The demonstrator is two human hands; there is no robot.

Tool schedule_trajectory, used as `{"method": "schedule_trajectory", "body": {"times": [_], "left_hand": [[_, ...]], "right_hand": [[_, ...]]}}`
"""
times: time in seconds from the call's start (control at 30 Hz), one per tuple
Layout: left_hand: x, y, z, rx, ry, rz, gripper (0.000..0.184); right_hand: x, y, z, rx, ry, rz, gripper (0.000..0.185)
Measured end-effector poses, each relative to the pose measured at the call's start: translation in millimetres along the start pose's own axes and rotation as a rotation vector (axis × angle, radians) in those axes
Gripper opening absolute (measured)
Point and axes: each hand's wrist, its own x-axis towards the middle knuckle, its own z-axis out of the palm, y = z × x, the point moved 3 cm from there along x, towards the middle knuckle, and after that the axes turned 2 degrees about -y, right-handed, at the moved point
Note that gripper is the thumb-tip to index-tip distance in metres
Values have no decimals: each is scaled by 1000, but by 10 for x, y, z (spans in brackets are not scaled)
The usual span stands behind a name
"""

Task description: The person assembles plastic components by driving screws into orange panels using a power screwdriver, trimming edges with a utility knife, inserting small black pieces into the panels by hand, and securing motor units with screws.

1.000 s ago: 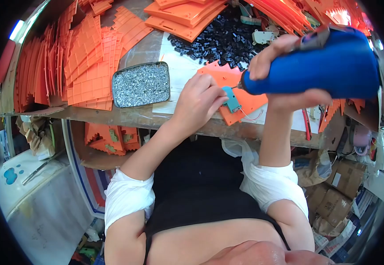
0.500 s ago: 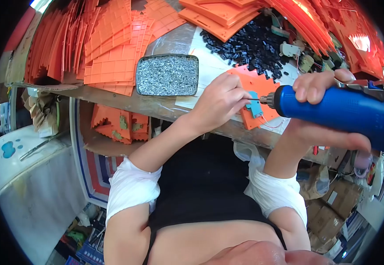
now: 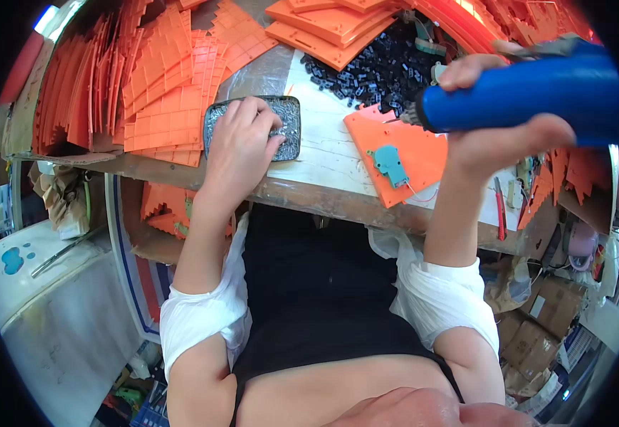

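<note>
Over the dark-rimmed tray (image 3: 299,142) on the left part of the worktop (image 3: 308,198), reaches down with the left hand (image 3: 242,135), back of the hand upward, fingers curled and slightly spread among the small silvery screws (image 3: 291,114). Cannot tell from this view about any screw pinched between the fingertips.

Off to the other side, wraps the right hand (image 3: 484,146) around a thick blue power driver (image 3: 530,96), fingers over the top, thumb along the underside. Holds it nearly level, nose pointing left across the upper part of an orange plate (image 3: 420,153). Cannot tell about contact between bit and plate.

On that plate, near its left edge, apart from both hands: a teal housing (image 3: 390,167), with a thin wire trailing right from its lower end. Under the plate: a white sheet (image 3: 323,142). Just beyond: a heap of small black pieces (image 3: 373,78), close to stacked orange panels (image 3: 331,28). Left of the tray: more ribbed orange panels (image 3: 163,92), overlapping and upright in rows. Near the right forearm: a slim red tool (image 3: 499,210), lying on the worktop.
</note>
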Motion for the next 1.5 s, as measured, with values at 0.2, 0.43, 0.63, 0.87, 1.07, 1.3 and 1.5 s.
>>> {"method": "schedule_trajectory", "body": {"times": [0.2,0.43,0.63,0.87,1.07,1.3,1.5], "left_hand": [[-27,-44,-10,-64,116,33,12],[-20,-132,38,-262,188,-122,9],[172,237,181,-431,146,8,9],[263,457,387,-348,178,114,11],[220,434,361,-457,212,134,12],[201,219,213,-690,126,-128,7],[150,123,220,-685,33,-199,11]], "right_hand": [[13,279,109,-17,-20,-50,97],[16,562,67,206,-187,-1,96],[100,443,76,324,-285,56,102],[-157,76,256,791,-206,22,113],[-153,-15,268,538,-273,-4,114],[-43,230,247,509,-140,-77,106],[-141,424,291,162,-143,86,98]]}}
